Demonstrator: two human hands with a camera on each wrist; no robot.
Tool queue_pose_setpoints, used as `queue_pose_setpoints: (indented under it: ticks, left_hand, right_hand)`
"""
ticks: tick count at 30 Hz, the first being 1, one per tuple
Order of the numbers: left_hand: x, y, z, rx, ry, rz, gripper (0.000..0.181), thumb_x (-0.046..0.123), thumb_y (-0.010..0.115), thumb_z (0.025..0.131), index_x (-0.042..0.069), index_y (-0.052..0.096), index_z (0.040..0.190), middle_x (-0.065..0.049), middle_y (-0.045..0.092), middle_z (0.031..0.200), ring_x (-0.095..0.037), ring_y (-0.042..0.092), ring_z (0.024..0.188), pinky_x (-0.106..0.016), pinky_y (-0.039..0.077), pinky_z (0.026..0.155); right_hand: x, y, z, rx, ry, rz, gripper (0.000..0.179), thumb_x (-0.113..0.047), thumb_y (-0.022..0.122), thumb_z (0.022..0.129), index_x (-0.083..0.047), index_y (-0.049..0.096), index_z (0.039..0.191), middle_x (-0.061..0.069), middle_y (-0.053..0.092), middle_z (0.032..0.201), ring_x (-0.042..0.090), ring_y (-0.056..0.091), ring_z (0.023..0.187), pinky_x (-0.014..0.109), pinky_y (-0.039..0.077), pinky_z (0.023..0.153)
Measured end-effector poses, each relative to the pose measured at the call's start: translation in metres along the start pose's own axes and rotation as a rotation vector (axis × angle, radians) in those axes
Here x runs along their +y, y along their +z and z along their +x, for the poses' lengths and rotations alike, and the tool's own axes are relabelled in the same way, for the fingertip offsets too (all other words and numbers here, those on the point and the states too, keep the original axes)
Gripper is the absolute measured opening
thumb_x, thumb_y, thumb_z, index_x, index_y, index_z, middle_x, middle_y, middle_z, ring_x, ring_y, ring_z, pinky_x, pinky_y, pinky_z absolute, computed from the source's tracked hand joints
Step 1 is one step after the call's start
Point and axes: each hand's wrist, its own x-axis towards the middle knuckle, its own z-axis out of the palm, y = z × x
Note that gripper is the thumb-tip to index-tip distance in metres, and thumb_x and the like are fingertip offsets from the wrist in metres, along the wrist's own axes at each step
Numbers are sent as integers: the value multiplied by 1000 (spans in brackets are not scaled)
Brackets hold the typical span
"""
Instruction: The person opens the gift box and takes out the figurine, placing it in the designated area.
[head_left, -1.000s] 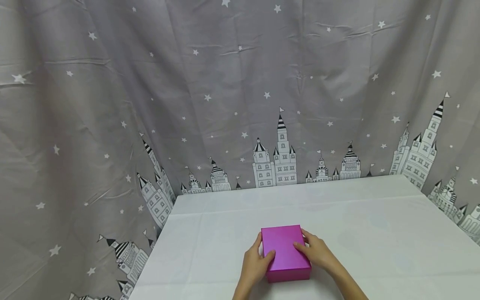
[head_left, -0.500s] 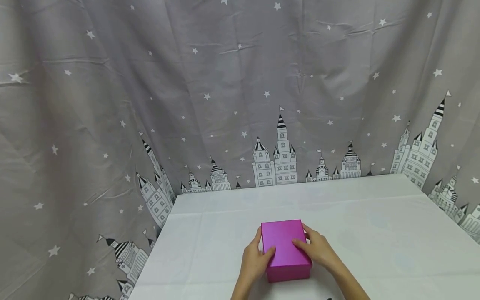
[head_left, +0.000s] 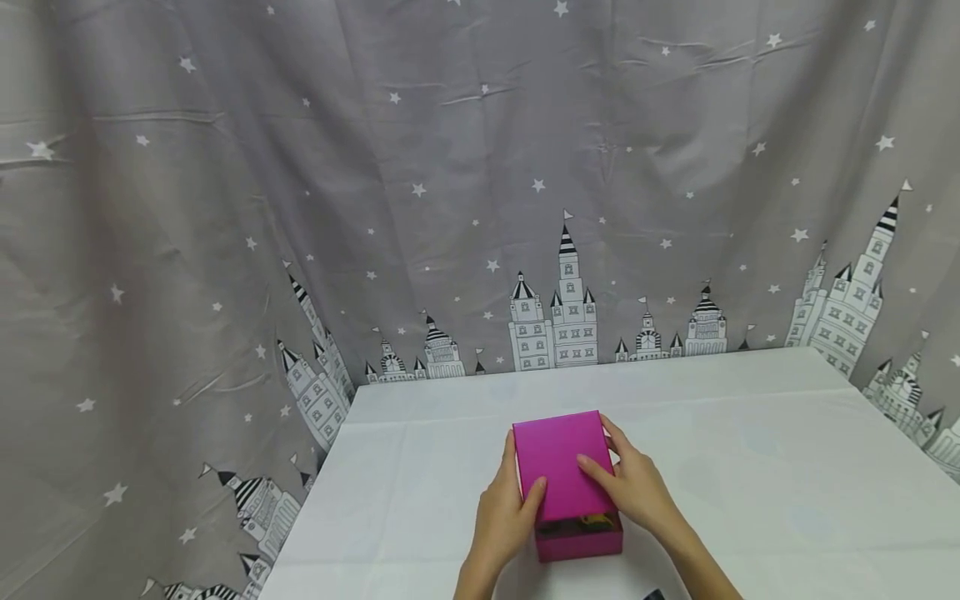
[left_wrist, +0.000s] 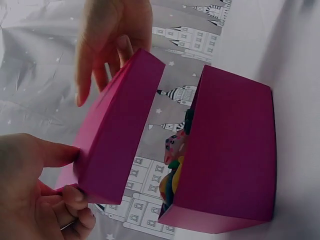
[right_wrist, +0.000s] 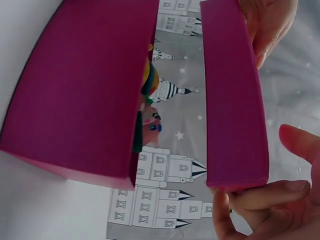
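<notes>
The left hand [head_left: 501, 515] and right hand [head_left: 639, 490] hold opposite sides of the lid [head_left: 558, 454], likely for balance above the box [head_left: 579, 547].

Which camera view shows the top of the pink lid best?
The head view: the lid faces that camera, so its top shows almost whole, with the left hand and right hand covering small parts. The left wrist view shows it steeply slanted; the right wrist view, mainly a side wall.

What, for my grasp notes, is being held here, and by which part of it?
The pink lid, by opposite sides: the left hand grips its left side, the right hand its right.
</notes>
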Motion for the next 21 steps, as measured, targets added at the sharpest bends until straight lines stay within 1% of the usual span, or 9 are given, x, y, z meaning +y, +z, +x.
queue_pose_setpoints:
  ticks: [3,4,7,9,11,13,16,19,21]
  left_hand:
    - [2,-1,0,40,46,78,74,23,57,91,-1,13,146,-18,45,136,-28,65,89,-38,55,73]
    - [2,-1,-1,60,65,101,75,24,58,90,-2,13,146,-18,47,134,-26,66,81,-35,56,69]
    - [3,-2,-1,127,118,156,79,27,60,89,-1,13,146,-17,53,128,-17,62,61,-27,54,57]
    - [4,-2,-1,164,142,186,81,31,61,88,-1,13,146,-16,57,122,-14,59,56,-25,52,55]
    - [4,-2,-1,191,153,214,84,34,61,87,1,13,146,-13,60,115,-11,57,53,-24,52,54]
    - [4,-2,-1,209,154,241,86,37,62,86,2,12,147,-11,63,107,-8,54,52,-23,51,54]
    - [5,-1,-2,228,166,243,88,37,63,85,5,10,148,-6,62,96,-5,50,54,-20,48,52]
    - [5,-1,-2,263,200,222,88,35,64,85,5,10,148,-3,60,93,-5,53,60,-20,46,52]
    - [6,-1,-1,287,227,213,87,34,64,85,5,11,148,-4,61,103,-10,58,66,-23,49,54]
  right_hand:
    - [-3,0,0,29,-37,-25,80,-40,67,82,-9,28,145,20,51,129,11,62,65,27,54,59]
    - [-4,0,0,38,-50,-31,80,-41,67,82,-10,28,145,19,55,125,11,62,65,27,54,58]
    - [-8,0,0,60,-77,-70,83,-44,67,80,-9,27,145,12,63,96,11,55,55,24,50,50]
    - [-11,0,-1,70,-87,-99,85,-45,67,80,-8,27,145,4,59,79,12,49,51,23,48,48]
    - [-13,1,-1,75,-93,-120,87,-46,68,79,-7,26,145,0,53,68,13,45,50,23,49,49]
    - [-15,2,-1,78,-92,-120,89,-46,68,78,-7,25,146,0,52,65,13,45,50,24,50,50]
    - [-15,5,-2,61,-112,-72,92,-45,69,79,-5,20,146,-2,56,66,10,51,54,23,49,52]
    - [-12,9,-3,41,-153,-1,93,-41,69,80,-3,16,146,-2,61,71,9,56,60,23,47,51]
    - [-11,12,-4,53,-194,24,93,-38,70,81,0,14,145,1,64,81,11,60,66,25,49,53]
